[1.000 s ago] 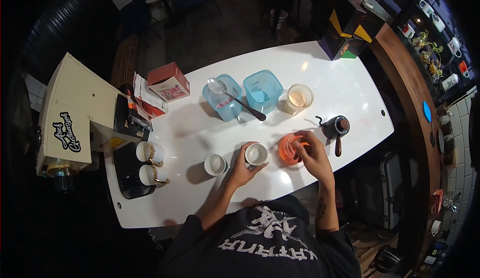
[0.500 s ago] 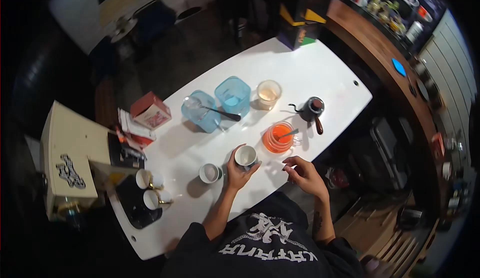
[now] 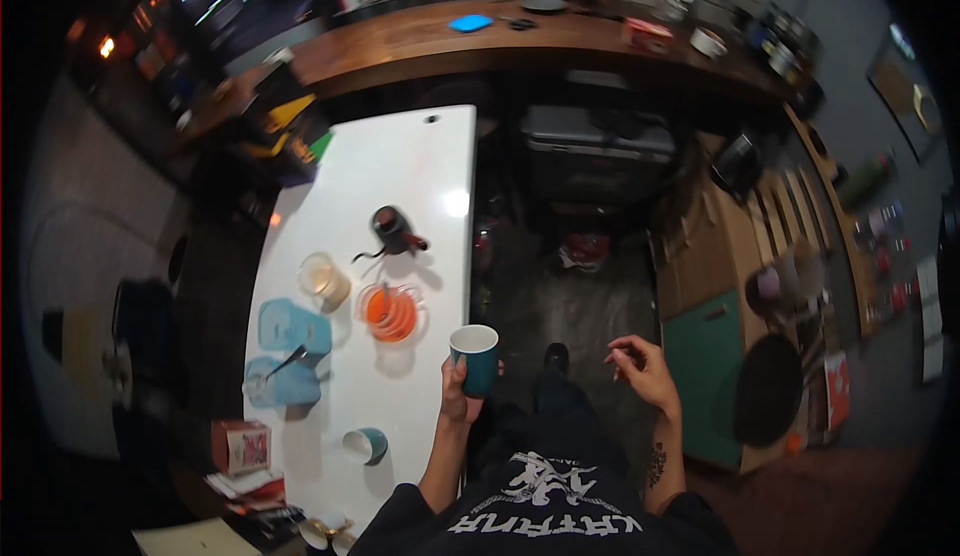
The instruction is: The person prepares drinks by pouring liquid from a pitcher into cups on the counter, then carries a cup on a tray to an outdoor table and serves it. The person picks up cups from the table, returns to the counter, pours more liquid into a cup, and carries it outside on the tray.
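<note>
Left hand [image 3: 455, 396] wrapped around a teal cup [image 3: 475, 359], gripped low on the wall so the white-lined mouth stays upright and clear of the fingers; carried off the table [image 3: 420, 171], just past its near edge, above dark floor. Contents of the cup not visible. Right hand [image 3: 640, 368] empty, fingers loosely curled and half open, palm turned inward, hanging free in the air well apart from the cup, probably for balance.

On the table beside the cup: an orange glass [image 3: 388, 312] with a spoon standing in it, near the edge within easy reach. Beyond it a small dark kettle [image 3: 392, 231], spout pointing left. Left of the glass a clear tumbler [image 3: 320, 278] of pale liquid and two blue tubs [image 3: 290, 351], a spoon resting across the nearer one. A second teal cup [image 3: 366, 445] lying tipped on its side near the body. A red box [image 3: 241, 446] at the table's left end.
</note>
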The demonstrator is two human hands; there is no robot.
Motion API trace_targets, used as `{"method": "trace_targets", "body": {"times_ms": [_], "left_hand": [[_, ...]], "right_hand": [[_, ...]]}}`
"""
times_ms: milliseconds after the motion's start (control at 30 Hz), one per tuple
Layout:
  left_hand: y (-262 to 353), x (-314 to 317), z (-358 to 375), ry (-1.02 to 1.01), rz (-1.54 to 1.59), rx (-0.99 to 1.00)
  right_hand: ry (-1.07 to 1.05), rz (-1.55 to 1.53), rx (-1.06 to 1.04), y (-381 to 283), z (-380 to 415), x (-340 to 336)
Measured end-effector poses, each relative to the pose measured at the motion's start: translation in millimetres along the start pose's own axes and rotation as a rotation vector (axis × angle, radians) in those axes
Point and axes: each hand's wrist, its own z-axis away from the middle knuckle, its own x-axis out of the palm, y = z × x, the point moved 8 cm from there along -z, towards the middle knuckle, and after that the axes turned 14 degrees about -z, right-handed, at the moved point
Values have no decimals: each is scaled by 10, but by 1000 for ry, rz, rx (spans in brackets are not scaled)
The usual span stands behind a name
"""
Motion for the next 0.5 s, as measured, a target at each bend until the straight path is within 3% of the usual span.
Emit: {"method": "trace_targets", "body": {"times_ms": [167, 233, 400, 500], "left_hand": [[-263, 837, -306, -183, 23, -205], [-334, 1198, -413, -265, -10, -198], [-1189, 1688, -780, -341, -57, -252], [-1628, 2365, -915, -401, 190, -490]], "right_hand": [[297, -160, -67, 53, 597, -864], [394, -209, -90, 111, 773, -1171], [603, -253, -184, 158, 1122, -2053], [736, -260, -258, 141, 1301, -2783]]}}
